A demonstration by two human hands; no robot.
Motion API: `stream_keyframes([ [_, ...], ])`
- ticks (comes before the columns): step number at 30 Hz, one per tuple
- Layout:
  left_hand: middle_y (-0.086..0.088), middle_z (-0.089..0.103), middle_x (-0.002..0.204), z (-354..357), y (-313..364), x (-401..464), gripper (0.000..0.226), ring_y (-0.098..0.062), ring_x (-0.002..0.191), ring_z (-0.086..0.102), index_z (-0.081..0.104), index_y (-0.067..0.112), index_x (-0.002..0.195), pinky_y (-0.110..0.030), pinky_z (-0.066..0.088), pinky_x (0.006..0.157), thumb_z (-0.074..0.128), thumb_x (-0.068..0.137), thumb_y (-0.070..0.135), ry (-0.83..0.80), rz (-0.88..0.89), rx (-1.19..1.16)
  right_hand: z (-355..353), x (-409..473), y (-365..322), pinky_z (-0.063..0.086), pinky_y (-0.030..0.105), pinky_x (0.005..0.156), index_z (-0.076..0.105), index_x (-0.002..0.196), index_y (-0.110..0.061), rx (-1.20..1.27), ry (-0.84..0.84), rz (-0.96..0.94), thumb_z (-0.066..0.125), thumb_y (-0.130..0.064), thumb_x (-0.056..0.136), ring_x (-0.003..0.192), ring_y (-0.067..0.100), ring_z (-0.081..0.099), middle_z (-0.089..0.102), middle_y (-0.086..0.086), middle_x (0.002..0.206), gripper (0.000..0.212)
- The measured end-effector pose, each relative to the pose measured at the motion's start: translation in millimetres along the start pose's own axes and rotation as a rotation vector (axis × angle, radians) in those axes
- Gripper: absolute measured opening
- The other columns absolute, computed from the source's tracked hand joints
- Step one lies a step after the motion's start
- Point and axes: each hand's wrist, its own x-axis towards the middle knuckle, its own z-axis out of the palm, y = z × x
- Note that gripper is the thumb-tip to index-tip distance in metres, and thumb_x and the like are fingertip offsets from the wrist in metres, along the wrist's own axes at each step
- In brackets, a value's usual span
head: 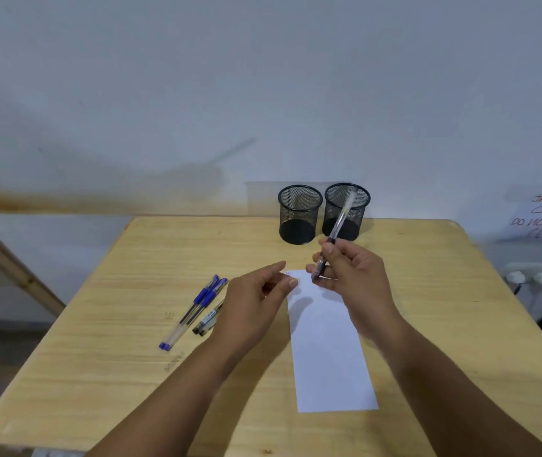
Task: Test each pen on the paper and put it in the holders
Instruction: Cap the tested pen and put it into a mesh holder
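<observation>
The right hand (348, 272) gripped a clear pen (339, 225) near its tip, the barrel slanting up and away (its far end blurred). Under that hand lay the top of a white paper strip (327, 351). The left hand (256, 298) hovered just beside it, thumb and forefinger pinched close, holding nothing visible. Left of that hand lay two blue pens (194, 310) and a black pen (207, 319). Beyond the hands stood two black mesh holders (299, 214).
</observation>
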Motion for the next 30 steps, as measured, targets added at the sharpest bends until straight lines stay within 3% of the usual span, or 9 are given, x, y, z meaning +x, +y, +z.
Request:
stream_keyframes([
  [4,0.01,0.07,0.111,2.8,-0.1,42.2,0.056,-0.003,0.1,0.063,0.058,0.018,0.136,-0.017,0.047,0.086,0.074,0.086,0.037,0.0,-0.089,0.027,-17.8,37.1,-21.4,0.053,0.032,0.057,0.072,0.085,-0.026,-0.397,0.107,-0.071,0.056,-0.026,0.097,0.053,0.012,0.061,0.058,0.004,0.075,0.019],
  [6,0.004,0.066,0.124,6.1,-1.2,66.1,0.063,-0.008,0.109,0.061,0.053,0.017,0.139,-0.022,0.045,0.089,0.076,0.084,0.039,0.007,-0.116,0.021,-26.6,57.2,-32.0,0.044,0.029,0.057,0.07,0.083,-0.009,-0.66,0.146,-0.07,0.051,-0.022,0.093,0.046,0.013,0.065,0.053,0.006,0.068,0.025],
  [8,-0.001,0.061,0.134,10.9,-2.6,89.0,0.072,-0.012,0.118,0.057,0.048,0.015,0.143,-0.023,0.043,0.091,0.077,0.082,0.04,0.023,-0.128,0.043,-30.8,72.6,-43.8,0.039,0.026,0.053,0.067,0.088,0.0,-0.789,0.146,-0.048,0.046,-0.015,0.089,0.055,0.02,0.071,0.056,0.009,0.068,0.025],
  [10,-0.005,0.054,0.143,16.2,-2.0,109.0,0.084,-0.017,0.128,0.052,0.041,0.013,0.148,-0.026,0.043,0.096,0.079,0.078,0.042,0.031,-0.158,0.057,-31.0,84.0,-52.0,0.046,0.026,0.057,0.07,0.089,-0.006,-0.883,0.111,-0.071,0.047,-0.011,0.087,0.07,0.029,0.072,0.067,0.01,0.077,0.024],
  [14,-0.007,0.04,0.154,25.6,-0.5,139.4,0.104,-0.022,0.138,0.042,0.028,0.01,0.153,-0.029,0.037,0.106,0.083,0.073,0.045,0.026,-0.191,0.112,-24.2,108.9,-57.9,0.044,0.024,0.074,0.07,0.097,-0.014,-0.982,0.116,-0.167,0.062,-0.014,0.087,0.089,0.02,0.063,0.068,0.002,0.094,0.013],
  [17,-0.009,0.048,0.148,29.3,-5.8,154.8,0.102,-0.025,0.133,0.047,0.036,0.008,0.148,-0.034,0.043,0.104,0.084,0.068,0.05,0.01,-0.172,0.186,-14.9,125.2,-57.7,0.042,0.023,0.075,0.071,0.094,-0.012,-1.017,0.078,-0.182,0.066,-0.015,0.086,0.088,0.018,0.06,0.066,0.0,0.093,0.01],
  [21,-0.003,0.064,0.127,30.9,-11.5,163.2,0.068,-0.019,0.112,0.058,0.06,0.017,0.126,-0.022,0.042,0.084,0.085,0.069,0.043,0.039,-0.114,0.148,-1.6,140.3,-52.9,0.043,0.024,0.073,0.074,0.089,-0.015,-1.067,0.032,-0.208,0.067,-0.017,0.086,0.086,0.017,0.06,0.072,0.004,0.097,0.007],
  [26,0.003,0.068,0.105,36.0,-14.5,163.5,0.052,-0.01,0.089,0.059,0.063,0.017,0.115,-0.006,0.039,0.062,0.086,0.071,0.033,0.072,-0.095,0.051,8.9,150.9,-47.4,0.049,0.03,0.078,0.076,0.091,-0.014,-1.121,0.01,-0.224,0.068,-0.016,0.086,0.096,0.024,0.064,0.073,0.007,0.098,0.009],
  [30,0.006,0.068,0.099,36.2,-16.7,163.0,0.048,-0.009,0.087,0.06,0.065,0.017,0.113,-0.003,0.039,0.06,0.085,0.072,0.031,0.076,-0.071,0.04,13.6,153.4,-44.1,0.04,0.024,0.073,0.076,0.097,-0.014,-1.146,0.007,-0.219,0.068,-0.017,0.088,0.098,0.022,0.062,0.072,0.006,0.1,0.013],
])
